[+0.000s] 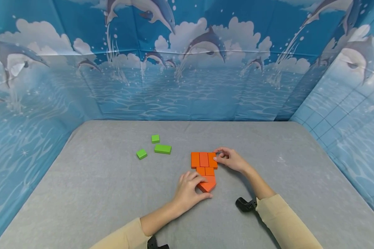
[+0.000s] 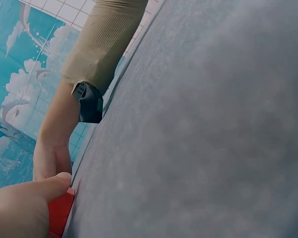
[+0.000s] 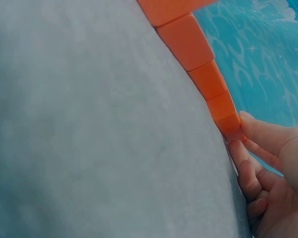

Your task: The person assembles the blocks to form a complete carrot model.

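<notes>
Flat orange blocks form a joined group: an upper row of three upright pieces (image 1: 204, 159), two smaller pieces (image 1: 205, 171) below, and a pointed reddish-orange block (image 1: 207, 187) lowest. My left hand (image 1: 187, 190) curves round the pointed block, fingers over its left part and thumb by its lower tip. In the left wrist view the thumb lies against the red-orange block (image 2: 60, 210). My right hand (image 1: 232, 160) pinches the right end of the upper row. Its thumb and a finger meet the end orange block (image 3: 228, 124) in the right wrist view.
Left of the orange group lie a long green block (image 1: 162, 149) and two small green blocks, one behind it (image 1: 155, 138) and one to its left (image 1: 141, 154). A grey cloth (image 1: 112, 193) covers the table. Dolphin-print curtains (image 1: 190, 86) hang behind and at the sides.
</notes>
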Demonstrator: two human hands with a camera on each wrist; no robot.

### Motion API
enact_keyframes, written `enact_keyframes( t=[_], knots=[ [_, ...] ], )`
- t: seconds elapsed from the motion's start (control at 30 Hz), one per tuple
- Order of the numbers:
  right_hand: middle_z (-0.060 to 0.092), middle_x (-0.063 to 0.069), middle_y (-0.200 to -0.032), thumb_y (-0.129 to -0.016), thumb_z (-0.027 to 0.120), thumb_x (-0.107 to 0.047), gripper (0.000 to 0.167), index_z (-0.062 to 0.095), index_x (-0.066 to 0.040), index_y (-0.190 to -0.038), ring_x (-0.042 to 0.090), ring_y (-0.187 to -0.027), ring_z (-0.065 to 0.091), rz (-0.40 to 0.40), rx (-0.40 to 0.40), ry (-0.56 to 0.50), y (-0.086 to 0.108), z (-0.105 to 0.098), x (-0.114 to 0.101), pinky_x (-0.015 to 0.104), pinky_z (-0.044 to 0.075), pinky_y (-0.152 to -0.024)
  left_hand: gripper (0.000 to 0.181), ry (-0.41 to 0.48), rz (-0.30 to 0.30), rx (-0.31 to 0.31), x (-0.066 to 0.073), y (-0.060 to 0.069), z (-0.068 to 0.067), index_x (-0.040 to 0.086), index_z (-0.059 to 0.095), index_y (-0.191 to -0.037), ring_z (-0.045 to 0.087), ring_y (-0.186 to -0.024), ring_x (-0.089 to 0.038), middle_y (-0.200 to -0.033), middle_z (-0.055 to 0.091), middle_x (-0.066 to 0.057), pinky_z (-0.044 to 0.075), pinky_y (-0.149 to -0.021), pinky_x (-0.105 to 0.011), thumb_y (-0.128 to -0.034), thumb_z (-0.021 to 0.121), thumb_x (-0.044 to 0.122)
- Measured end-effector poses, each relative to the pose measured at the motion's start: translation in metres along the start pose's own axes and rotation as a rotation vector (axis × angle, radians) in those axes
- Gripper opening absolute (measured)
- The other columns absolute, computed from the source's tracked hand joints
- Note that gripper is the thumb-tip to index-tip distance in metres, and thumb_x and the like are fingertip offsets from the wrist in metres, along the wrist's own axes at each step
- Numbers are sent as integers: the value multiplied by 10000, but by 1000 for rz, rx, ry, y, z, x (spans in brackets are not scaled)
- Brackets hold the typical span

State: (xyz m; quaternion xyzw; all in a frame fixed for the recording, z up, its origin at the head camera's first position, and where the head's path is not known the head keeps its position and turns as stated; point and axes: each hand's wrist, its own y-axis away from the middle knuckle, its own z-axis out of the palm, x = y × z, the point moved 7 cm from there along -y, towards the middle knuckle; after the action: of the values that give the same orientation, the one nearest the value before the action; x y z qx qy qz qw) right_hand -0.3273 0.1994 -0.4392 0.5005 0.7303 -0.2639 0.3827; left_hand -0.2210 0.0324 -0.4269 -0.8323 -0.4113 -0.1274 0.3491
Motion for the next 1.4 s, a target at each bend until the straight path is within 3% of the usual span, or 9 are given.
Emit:
enact_keyframes(
  t=[0.7,0.87,1.1,1.17,1.4],
  knots=[
    [575,56,-782,-891,602,-175,298,566,-13,-1138,111,-565,402,-3,-10,5,1,0,-2,231,348,-537,408,5,2,17,-1,1,1,169,669,-956,455,-833,-114,-883,535,56,367,-824,-347,-649,790,408],
    [598,74,-807,-899,593,-191,365,520,-7,-1205,118,-578,424,-6,-10,-7,2,0,-3,237,366,-543,416,4,9,23,0,1,0,165,668,-960,459,-845,-121,-881,528,52,370,-841,-360,-644,792,407],
    [551,146,-836,-890,604,-155,415,476,5,-1251,180,-582,451,-5,41,-9,14,1,-22,261,397,-509,428,0,19,36,-1,2,0,165,667,-960,457,-837,-122,-879,526,51,376,-837,-355,-636,797,412],
    [529,122,-853,-878,623,-178,412,495,-23,-1238,161,-573,447,-11,63,-4,17,3,-16,265,401,-497,428,0,21,38,-1,2,0,165,667,-960,458,-837,-122,-877,525,51,375,-831,-350,-635,797,413],
    [527,161,-986,-835,676,-188,399,560,-42,-1187,174,-658,457,-17,121,18,38,14,-23,262,412,-528,425,3,32,40,0,2,-1,160,669,-962,468,-850,-124,-888,528,50,374,-824,-347,-643,794,411]
  ],
)
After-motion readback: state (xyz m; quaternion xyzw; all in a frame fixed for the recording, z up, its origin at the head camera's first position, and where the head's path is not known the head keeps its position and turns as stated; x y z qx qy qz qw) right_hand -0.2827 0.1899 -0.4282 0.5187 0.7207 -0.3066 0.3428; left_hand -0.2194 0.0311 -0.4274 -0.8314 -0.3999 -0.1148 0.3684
